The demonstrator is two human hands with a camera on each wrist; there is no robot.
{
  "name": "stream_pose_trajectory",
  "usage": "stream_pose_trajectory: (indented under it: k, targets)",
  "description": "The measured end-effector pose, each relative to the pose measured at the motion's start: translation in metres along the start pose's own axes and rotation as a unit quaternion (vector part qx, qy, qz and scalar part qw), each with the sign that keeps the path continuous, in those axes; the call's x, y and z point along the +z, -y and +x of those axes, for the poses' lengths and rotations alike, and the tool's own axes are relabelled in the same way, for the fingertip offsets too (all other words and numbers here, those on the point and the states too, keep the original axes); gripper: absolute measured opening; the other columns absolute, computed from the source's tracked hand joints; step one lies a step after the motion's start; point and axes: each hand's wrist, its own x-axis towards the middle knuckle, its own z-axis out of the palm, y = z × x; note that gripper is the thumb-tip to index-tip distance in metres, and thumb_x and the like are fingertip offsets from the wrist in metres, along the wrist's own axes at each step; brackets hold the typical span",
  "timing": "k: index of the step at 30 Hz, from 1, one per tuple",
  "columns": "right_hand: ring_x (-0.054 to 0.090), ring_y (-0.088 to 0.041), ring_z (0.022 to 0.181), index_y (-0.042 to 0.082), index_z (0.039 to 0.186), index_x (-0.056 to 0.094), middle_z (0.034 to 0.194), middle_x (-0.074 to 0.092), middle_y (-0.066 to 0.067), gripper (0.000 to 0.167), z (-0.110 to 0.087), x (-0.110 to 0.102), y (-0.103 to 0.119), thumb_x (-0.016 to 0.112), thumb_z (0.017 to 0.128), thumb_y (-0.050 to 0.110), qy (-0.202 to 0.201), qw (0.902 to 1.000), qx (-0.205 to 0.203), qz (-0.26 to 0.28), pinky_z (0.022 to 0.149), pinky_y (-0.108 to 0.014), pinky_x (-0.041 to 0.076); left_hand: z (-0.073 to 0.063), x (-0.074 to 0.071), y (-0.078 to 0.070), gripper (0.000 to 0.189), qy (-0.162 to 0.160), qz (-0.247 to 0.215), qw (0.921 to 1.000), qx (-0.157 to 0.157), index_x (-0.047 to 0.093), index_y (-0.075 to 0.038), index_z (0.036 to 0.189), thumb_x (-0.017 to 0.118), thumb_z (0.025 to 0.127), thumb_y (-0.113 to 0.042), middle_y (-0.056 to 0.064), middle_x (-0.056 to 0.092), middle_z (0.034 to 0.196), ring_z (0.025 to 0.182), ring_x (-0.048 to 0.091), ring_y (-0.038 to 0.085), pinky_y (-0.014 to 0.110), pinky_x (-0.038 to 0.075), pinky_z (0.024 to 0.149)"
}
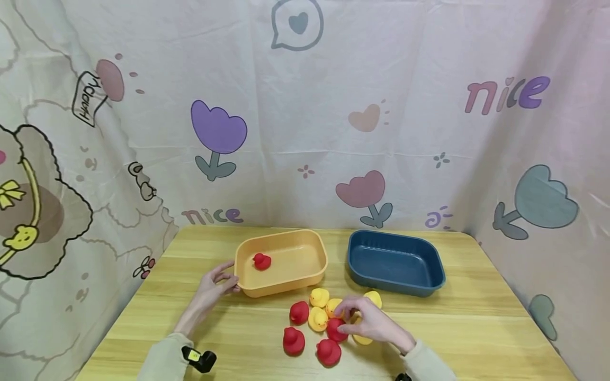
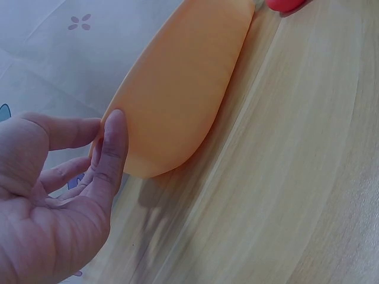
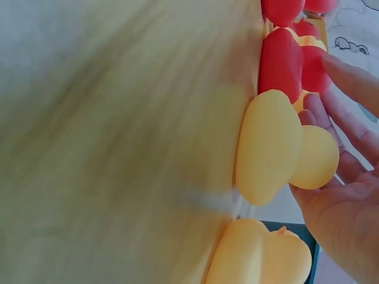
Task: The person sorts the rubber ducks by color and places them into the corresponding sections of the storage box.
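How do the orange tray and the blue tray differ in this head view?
The orange tray is pale orange; the blue tray is dark.
The orange tray holds one red duck; the blue tray holds none.
The left grip pinches the orange tray's edge; the blue tray is not held.
Both are open-topped, round-cornered trays.

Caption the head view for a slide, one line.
Left hand holds the orange tray; right hand grips a red duck among other red and yellow ducks; blue tray at right.

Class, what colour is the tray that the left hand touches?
The tray is light orange; it shows best in the head view.
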Motion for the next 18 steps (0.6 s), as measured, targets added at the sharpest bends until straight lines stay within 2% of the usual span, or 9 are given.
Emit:
stream_pose_trajectory:
  k: [4,11,18]
  targets:
    - [0.062,-0.019,0.074,0.009,0.099,0.073,0.085,0.068,-0.005,0.017,0.001,0.0,-0.001,0.08,0.084,0.01,0.007,1.0,0.0,-0.006,0.068,-0.024,0.057,-0.001,-0.001,-0.001,0.065,0.0,0.001,1.0,0.003,0.027,0.006,0.155,0.058,0.098,0.001,0.008,0.064,0.101,0.075,0.069,0.007,0.021,0.062,0.079]
    - [0.059,-0.01,0.073,0.008,0.1,0.074,0.081,0.067,-0.004,0.02,0.002,0.0,0.003,0.082,0.082,0.012,0.015,0.9994,0.024,-0.022,0.068,-0.023,0.056,0.0,-0.001,-0.001,0.067,0.002,0.0,1.0,-0.002,0.026,0.005,0.155,0.059,0.097,0.0,0.009,0.063,0.103,0.076,0.069,0.007,0.02,0.062,0.081]
    - [0.058,-0.008,0.069,0.008,0.096,0.075,0.078,0.069,-0.002,0.017,0.003,0.002,0.009,0.083,0.081,0.012,0.007,0.9981,0.029,-0.053,0.064,-0.023,0.056,-0.001,-0.001,-0.001,0.066,0.005,-0.001,1.0,0.0,0.026,0.006,0.155,0.058,0.097,0.001,0.009,0.063,0.103,0.076,0.069,0.007,0.021,0.062,0.08]
